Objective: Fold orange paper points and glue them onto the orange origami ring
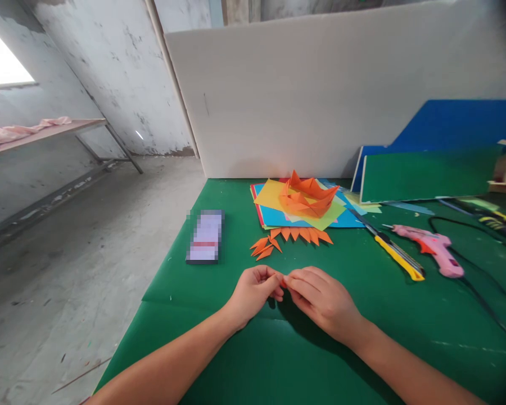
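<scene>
My left hand (259, 289) and my right hand (320, 295) meet fingertip to fingertip above the green table. Pinched between them is a small orange piece of paper (284, 283), mostly covered by my fingers. Just beyond my hands lie several folded orange paper pieces (262, 247), some in a loose cluster and others in a row (301, 234) along the edge of a paper stack. On the stack of coloured paper (270, 195) sits a ring of folded orange paper (310, 197) with pointed tips.
A phone (205, 236) lies to the left. At the right are a yellow utility knife (398, 259) and a pink glue gun (432, 247) with a black cord (484, 304). Green (425, 174) and blue (459, 126) boards lean at the back before a white panel (299, 95).
</scene>
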A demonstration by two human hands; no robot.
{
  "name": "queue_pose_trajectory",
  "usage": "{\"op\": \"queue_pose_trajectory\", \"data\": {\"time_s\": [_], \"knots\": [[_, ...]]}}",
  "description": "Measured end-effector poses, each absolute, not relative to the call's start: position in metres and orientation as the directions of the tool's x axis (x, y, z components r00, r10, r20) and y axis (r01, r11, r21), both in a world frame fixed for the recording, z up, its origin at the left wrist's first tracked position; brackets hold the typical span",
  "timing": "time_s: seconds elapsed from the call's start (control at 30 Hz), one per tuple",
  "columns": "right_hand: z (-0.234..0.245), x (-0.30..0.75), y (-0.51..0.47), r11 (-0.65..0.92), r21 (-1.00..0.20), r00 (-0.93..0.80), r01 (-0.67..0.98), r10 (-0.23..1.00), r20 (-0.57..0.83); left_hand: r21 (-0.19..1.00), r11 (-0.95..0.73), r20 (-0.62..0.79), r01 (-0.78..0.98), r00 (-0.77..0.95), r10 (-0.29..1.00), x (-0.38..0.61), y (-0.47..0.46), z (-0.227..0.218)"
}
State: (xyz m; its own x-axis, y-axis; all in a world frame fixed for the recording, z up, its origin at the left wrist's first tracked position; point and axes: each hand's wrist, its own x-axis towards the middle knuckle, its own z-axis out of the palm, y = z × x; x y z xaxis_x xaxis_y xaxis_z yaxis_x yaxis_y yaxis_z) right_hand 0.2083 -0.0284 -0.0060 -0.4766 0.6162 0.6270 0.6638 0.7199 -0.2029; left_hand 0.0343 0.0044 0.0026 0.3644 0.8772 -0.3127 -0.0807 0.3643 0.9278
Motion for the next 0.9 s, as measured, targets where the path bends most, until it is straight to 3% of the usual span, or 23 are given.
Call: {"op": "queue_pose_trajectory", "data": {"time_s": [0.13,0.37,0.5,0.63,0.77,0.9], "knots": [[-0.0056,0.2077,-0.0264,0.707,-0.289,-0.437,0.645,0.652,0.62,0.928,0.361,-0.301,-0.095,0.381,0.874,0.0338,0.0042,0.0011],[-0.0062,0.2082,-0.0248,0.71,-0.292,-0.431,0.641,0.648,0.628,0.901,0.407,-0.321,-0.149,0.402,0.857,0.0316,0.0055,0.0017],[-0.0067,0.2065,-0.024,0.629,-0.524,-0.314,0.575,0.761,0.568,0.887,0.431,-0.335,-0.168,0.409,0.849,0.0298,0.0051,-0.0003],[-0.0085,0.205,-0.0238,0.409,-0.777,-0.161,0.477,0.911,0.381,0.922,0.371,-0.303,-0.111,0.391,0.869,0.0301,0.0021,-0.0004],[-0.0106,0.2063,-0.0223,0.258,-0.878,-0.123,0.404,0.966,0.228,0.961,0.274,-0.236,-0.047,0.384,0.893,0.0302,0.0007,0.0016],[-0.0118,0.2074,-0.0205,0.178,-0.919,-0.117,0.352,0.982,0.145,0.958,0.283,-0.241,-0.048,0.402,0.883,0.0305,0.002,0.0002]]}}
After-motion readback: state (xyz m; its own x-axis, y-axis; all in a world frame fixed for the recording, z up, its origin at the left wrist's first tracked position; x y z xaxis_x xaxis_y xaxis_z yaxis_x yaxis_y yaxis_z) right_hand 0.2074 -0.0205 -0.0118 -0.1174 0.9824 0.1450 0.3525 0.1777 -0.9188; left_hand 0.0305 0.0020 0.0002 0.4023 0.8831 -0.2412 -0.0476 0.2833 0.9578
